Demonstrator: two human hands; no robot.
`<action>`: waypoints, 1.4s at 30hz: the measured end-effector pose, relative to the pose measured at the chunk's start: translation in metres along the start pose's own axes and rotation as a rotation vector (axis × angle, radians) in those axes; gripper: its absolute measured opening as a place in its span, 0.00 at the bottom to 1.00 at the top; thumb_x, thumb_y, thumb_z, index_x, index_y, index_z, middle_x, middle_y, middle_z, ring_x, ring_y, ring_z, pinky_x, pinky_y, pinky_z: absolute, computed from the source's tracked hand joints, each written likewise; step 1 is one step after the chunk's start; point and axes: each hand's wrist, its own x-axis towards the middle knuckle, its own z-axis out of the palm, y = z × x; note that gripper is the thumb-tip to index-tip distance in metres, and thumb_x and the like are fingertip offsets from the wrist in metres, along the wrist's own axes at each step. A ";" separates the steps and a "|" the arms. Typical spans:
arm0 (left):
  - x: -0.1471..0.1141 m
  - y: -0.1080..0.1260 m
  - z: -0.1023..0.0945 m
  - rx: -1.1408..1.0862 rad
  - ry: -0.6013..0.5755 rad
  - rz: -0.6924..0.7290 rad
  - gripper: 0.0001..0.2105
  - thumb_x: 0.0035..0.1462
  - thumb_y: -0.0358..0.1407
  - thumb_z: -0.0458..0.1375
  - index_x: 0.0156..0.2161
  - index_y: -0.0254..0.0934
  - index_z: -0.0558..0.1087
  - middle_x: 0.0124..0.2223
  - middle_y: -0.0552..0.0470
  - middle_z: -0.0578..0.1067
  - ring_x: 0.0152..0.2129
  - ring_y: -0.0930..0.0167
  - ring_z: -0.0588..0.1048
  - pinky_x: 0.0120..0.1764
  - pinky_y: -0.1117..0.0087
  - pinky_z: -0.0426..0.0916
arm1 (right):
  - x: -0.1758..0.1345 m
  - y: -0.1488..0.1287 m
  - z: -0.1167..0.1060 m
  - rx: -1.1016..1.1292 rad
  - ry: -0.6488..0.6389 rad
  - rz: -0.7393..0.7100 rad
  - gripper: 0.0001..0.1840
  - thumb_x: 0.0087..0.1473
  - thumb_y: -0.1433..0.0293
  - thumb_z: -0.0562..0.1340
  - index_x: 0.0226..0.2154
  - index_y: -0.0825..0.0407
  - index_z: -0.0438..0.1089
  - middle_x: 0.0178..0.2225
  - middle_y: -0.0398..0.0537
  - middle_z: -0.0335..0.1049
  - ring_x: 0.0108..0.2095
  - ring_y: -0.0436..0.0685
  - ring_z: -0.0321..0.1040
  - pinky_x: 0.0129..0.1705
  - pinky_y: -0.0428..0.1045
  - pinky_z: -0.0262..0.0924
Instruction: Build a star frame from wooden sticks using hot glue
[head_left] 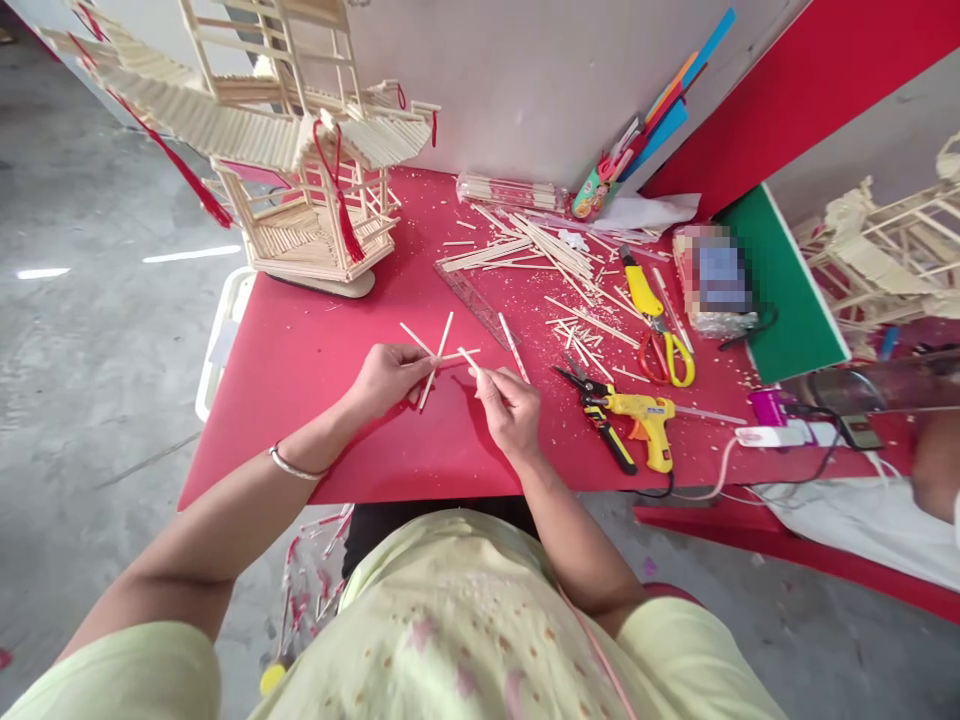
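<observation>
My left hand (386, 378) pinches a small crossed frame of thin wooden sticks (435, 355) just above the red table top (300, 400). Close to its right, my right hand (508, 408) grips one short wooden stick (471, 360), whose tip touches that frame. Both hands hover near the table's front middle. A silver bangle sits on my left wrist.
A stick-built pavilion model (300, 170) with red tassels stands at the back left. Loose sticks (540, 250), a clear ruler (480, 305), yellow scissors (660, 330), black pliers (592, 395) and a yellow glue gun (645, 420) lie to the right. Another stick model (885, 250) sits far right.
</observation>
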 end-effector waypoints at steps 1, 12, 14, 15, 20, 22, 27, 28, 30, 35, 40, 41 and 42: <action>0.000 -0.001 -0.001 0.153 0.019 0.027 0.22 0.58 0.53 0.66 0.26 0.35 0.76 0.15 0.54 0.68 0.12 0.75 0.65 0.20 0.74 0.55 | 0.000 0.001 0.001 -0.036 -0.013 -0.019 0.18 0.72 0.58 0.58 0.44 0.48 0.83 0.30 0.45 0.74 0.31 0.53 0.70 0.37 0.50 0.65; -0.016 0.008 -0.009 0.658 0.493 0.515 0.13 0.61 0.45 0.66 0.32 0.38 0.82 0.38 0.42 0.77 0.37 0.62 0.74 0.31 0.69 0.55 | -0.011 -0.008 0.009 -0.180 0.058 -0.048 0.20 0.74 0.57 0.56 0.42 0.47 0.82 0.30 0.48 0.74 0.31 0.55 0.69 0.40 0.50 0.64; -0.022 0.010 0.005 0.306 0.295 0.509 0.11 0.57 0.44 0.69 0.32 0.38 0.82 0.34 0.46 0.76 0.31 0.68 0.71 0.32 0.70 0.59 | -0.013 -0.011 0.014 -0.211 0.019 -0.034 0.20 0.74 0.57 0.55 0.44 0.47 0.81 0.32 0.50 0.77 0.34 0.57 0.72 0.43 0.51 0.65; -0.025 0.010 0.012 0.129 0.184 0.453 0.11 0.55 0.44 0.71 0.32 0.38 0.82 0.32 0.48 0.75 0.28 0.70 0.70 0.30 0.71 0.60 | -0.014 -0.012 0.017 -0.246 -0.007 -0.037 0.20 0.74 0.58 0.55 0.45 0.46 0.81 0.33 0.51 0.78 0.35 0.57 0.72 0.44 0.52 0.66; -0.031 0.008 0.035 -0.409 0.039 0.102 0.15 0.51 0.45 0.73 0.30 0.36 0.79 0.21 0.57 0.66 0.17 0.78 0.60 0.20 0.75 0.52 | -0.017 -0.015 0.021 -0.475 -0.091 -0.122 0.19 0.74 0.61 0.55 0.54 0.48 0.78 0.33 0.51 0.79 0.36 0.58 0.75 0.45 0.51 0.66; -0.030 0.008 0.035 -0.457 0.033 0.068 0.15 0.52 0.45 0.73 0.31 0.36 0.78 0.20 0.58 0.66 0.16 0.79 0.60 0.18 0.77 0.51 | -0.017 -0.020 0.013 -0.497 -0.132 -0.163 0.20 0.74 0.61 0.55 0.59 0.50 0.75 0.36 0.52 0.80 0.38 0.58 0.76 0.45 0.51 0.67; -0.027 0.009 0.030 -0.473 0.023 0.067 0.17 0.52 0.45 0.73 0.37 0.33 0.78 0.28 0.51 0.77 0.16 0.79 0.65 0.17 0.78 0.56 | -0.010 -0.043 -0.029 -0.537 -0.141 -0.192 0.18 0.73 0.61 0.57 0.52 0.51 0.79 0.40 0.52 0.82 0.42 0.59 0.78 0.47 0.51 0.68; -0.026 0.008 0.030 -0.465 0.015 0.073 0.18 0.52 0.46 0.73 0.39 0.32 0.79 0.29 0.51 0.78 0.16 0.79 0.65 0.18 0.78 0.57 | -0.008 -0.047 -0.039 -0.557 -0.125 -0.191 0.17 0.73 0.62 0.57 0.50 0.50 0.80 0.41 0.51 0.83 0.42 0.59 0.78 0.48 0.51 0.68; -0.025 0.006 0.028 -0.452 -0.002 0.089 0.20 0.53 0.46 0.72 0.44 0.32 0.80 0.30 0.50 0.78 0.17 0.79 0.65 0.18 0.78 0.57 | -0.007 -0.050 -0.063 -0.596 -0.102 -0.182 0.15 0.72 0.64 0.58 0.48 0.48 0.80 0.41 0.50 0.83 0.43 0.58 0.78 0.48 0.51 0.68; -0.025 0.005 0.026 -0.394 0.006 0.121 0.19 0.55 0.47 0.72 0.45 0.34 0.81 0.31 0.50 0.78 0.18 0.79 0.64 0.19 0.78 0.57 | -0.026 -0.027 -0.138 -0.772 0.077 -0.051 0.15 0.70 0.65 0.58 0.47 0.47 0.81 0.43 0.49 0.83 0.43 0.59 0.78 0.46 0.51 0.69; -0.025 0.005 0.027 -0.302 -0.002 0.162 0.18 0.56 0.47 0.71 0.44 0.35 0.83 0.30 0.50 0.78 0.19 0.77 0.65 0.21 0.75 0.59 | -0.058 0.002 -0.200 -0.982 0.261 0.191 0.17 0.67 0.64 0.58 0.47 0.49 0.81 0.44 0.53 0.82 0.39 0.62 0.78 0.42 0.53 0.68; -0.024 0.005 0.029 -0.288 -0.002 0.173 0.18 0.57 0.48 0.71 0.45 0.35 0.83 0.29 0.51 0.77 0.20 0.77 0.66 0.22 0.75 0.60 | -0.058 0.005 -0.207 -0.960 0.269 0.211 0.17 0.66 0.63 0.58 0.47 0.49 0.81 0.44 0.52 0.82 0.38 0.61 0.78 0.42 0.53 0.68; -0.024 0.006 0.032 -0.279 0.000 0.187 0.19 0.57 0.48 0.71 0.46 0.35 0.83 0.28 0.51 0.77 0.20 0.76 0.67 0.23 0.75 0.61 | -0.053 0.008 -0.212 -0.921 0.264 0.219 0.17 0.66 0.62 0.58 0.48 0.49 0.81 0.45 0.52 0.83 0.39 0.61 0.78 0.42 0.53 0.69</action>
